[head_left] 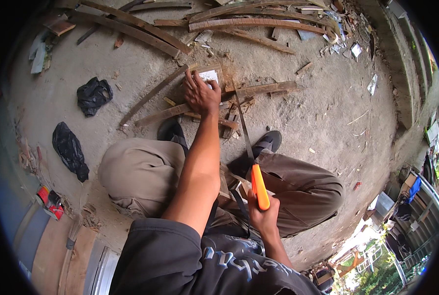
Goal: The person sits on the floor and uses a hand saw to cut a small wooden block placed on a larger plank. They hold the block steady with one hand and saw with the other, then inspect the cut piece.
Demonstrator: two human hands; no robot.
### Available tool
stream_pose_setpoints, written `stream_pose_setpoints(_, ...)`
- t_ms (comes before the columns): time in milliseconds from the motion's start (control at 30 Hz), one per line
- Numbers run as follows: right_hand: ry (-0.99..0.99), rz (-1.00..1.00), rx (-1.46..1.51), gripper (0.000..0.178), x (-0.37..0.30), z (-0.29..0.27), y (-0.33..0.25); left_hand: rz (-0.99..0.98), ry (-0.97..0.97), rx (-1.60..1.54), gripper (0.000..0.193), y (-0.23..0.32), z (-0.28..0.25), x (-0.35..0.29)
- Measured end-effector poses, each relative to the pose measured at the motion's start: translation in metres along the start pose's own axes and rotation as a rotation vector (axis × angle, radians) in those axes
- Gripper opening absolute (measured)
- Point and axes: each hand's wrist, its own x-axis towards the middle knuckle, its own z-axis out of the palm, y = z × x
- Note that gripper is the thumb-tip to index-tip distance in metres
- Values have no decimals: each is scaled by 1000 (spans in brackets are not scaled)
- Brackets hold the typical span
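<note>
An orange-handled handsaw point(260, 189) is gripped in my right hand point(264, 212), close to my body. Its long narrow blade points away from me, with the far end against a wooden strip point(263, 89). My left hand point(201, 93) presses down with fingers bent over a wooden block point(220, 74), just left of the blade. A white sheet point(209, 76) shows on that block beside my thumb. The strip runs crosswise under my left wrist, so part of it is hidden. Short offcuts point(229, 129) lie beneath it, between my feet.
Long weathered wooden strips point(259, 23) lie piled at the far side. Another strip point(153, 96) slants on the left. Two black plastic bags point(94, 96) rest on the dusty concrete floor point(337, 128). A red box point(50, 202) sits at far left; concrete steps point(401, 73) rise at right.
</note>
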Motion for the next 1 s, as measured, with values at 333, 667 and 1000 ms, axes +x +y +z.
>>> stream_pose_setpoints(333,7,-14,-37,13,4,-10,4,47,46,49,54,-4,1,3)
stream_pose_setpoints(667,32,-48,-40,20,14,1,11,22,39,57,52,2,0,3)
stream_pose_setpoints(1000,-11,2,-30,26,29,14,-4,39,16,45,56,-4,1,5)
